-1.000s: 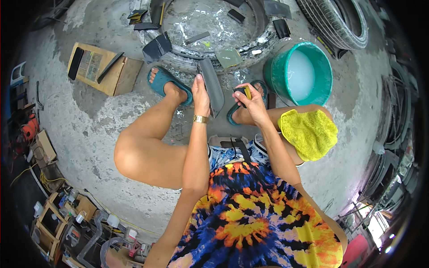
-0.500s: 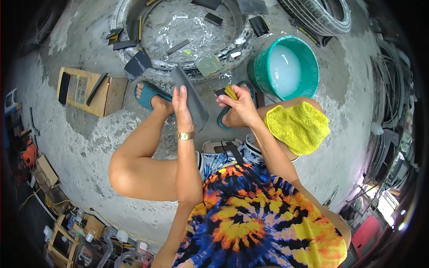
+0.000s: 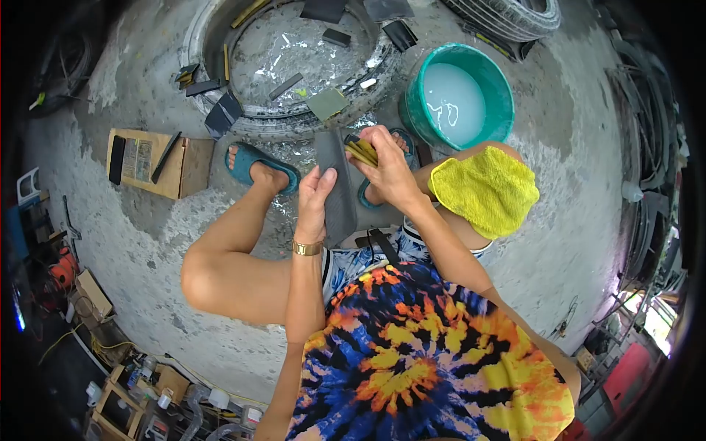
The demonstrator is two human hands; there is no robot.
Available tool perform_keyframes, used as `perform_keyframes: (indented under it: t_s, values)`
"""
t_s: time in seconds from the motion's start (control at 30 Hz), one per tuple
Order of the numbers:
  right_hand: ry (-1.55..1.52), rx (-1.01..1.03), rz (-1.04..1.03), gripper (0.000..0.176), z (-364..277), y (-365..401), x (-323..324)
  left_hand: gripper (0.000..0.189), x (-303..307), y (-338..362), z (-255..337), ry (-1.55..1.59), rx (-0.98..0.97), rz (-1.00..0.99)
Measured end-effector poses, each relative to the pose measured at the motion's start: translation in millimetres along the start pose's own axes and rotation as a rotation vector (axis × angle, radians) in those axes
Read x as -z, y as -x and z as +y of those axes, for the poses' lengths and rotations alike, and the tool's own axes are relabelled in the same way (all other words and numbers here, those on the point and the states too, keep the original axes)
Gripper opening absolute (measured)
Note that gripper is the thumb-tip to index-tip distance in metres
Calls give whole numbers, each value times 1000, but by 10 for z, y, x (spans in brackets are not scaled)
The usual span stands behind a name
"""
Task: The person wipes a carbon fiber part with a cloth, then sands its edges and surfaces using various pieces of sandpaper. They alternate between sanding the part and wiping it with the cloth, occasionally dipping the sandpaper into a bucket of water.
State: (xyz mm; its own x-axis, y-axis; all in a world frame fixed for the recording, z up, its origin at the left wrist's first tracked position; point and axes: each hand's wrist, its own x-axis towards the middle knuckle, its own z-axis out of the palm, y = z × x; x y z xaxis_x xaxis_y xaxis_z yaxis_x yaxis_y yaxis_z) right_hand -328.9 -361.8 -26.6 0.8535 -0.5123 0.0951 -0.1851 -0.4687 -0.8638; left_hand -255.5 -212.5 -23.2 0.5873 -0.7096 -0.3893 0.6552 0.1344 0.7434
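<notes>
My left hand [image 3: 314, 204], with a gold watch at the wrist, is closed on a long dark grey panel [image 3: 337, 187] with a faintly ribbed surface. The panel stretches between my knees, its far end near the tire. Pinched in my right hand [image 3: 391, 170] is a folded wad of sandpaper [image 3: 361, 151] with yellowish backing and dark edges. It sits just right of the panel's upper part, overlapping its edge in this view. Over my right knee lies a yellow cloth [image 3: 485, 192].
A green bucket [image 3: 502, 99] of milky water stands ahead on the right. Scraps of sandpaper [image 3: 327, 104] and dark blocks [image 3: 285, 86] lie in and around a wet tire [image 3: 197, 44]. At left is a cardboard box [image 3: 195, 165] with dark strips; another tire [image 3: 507, 26] lies top right.
The panel has swung to the right and now points more straight ahead. My right hand has turned up and left, bringing the folded sandpaper close to the panel. The view has shifted slightly.
</notes>
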Motion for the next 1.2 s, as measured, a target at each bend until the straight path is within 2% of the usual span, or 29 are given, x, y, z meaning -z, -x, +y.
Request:
perform_keyframes:
  t_s: [0.13,0.2,0.3,0.43,0.5,0.53,0.6,0.63,0.8,0.87,0.9,1.07,1.13,1.2]
  values:
    - [-5,-5,-27,40,7,73,29,39,-14,26,30,48,8,-24]
    - [61,83,-18,42,26,93,27,39,0,19,18,40,-1,-37]
    - [65,107,-20,43,10,109,37,38,5,12,-22,102,12,-34]
    - [59,122,-14,40,-14,104,44,37,25,-2,-42,90,6,-32]
    - [-73,-42,-22,36,-54,98,15,38,43,-25,-49,93,13,-34]
    - [-84,-37,-32,36,-33,94,8,38,61,-33,-55,89,7,-21]
    - [-230,-373,-200,30,77,95,-21,38,74,-48,-79,51,25,-45]
    - [-421,-254,-94,28,179,92,-152,38,76,-57,-82,57,25,-49]
    - [-327,-328,-124,22,456,65,-207,44,419,-228,-339,2,10,57]
    - [-386,-374,-97,21,394,30,-174,55,243,-248,-199,36,37,332]
    - [-358,-324,-99,20,284,-12,-125,64,319,-328,-272,-35,35,389]
    - [-340,-501,-193,21,262,-58,-151,67,616,-726,-523,1,-39,480]
    - [-610,-620,-160,16,243,-59,-229,63,663,-787,-505,77,18,455]
    - [-635,-602,-173,15,295,-53,-284,60,683,-888,-527,51,-18,476]
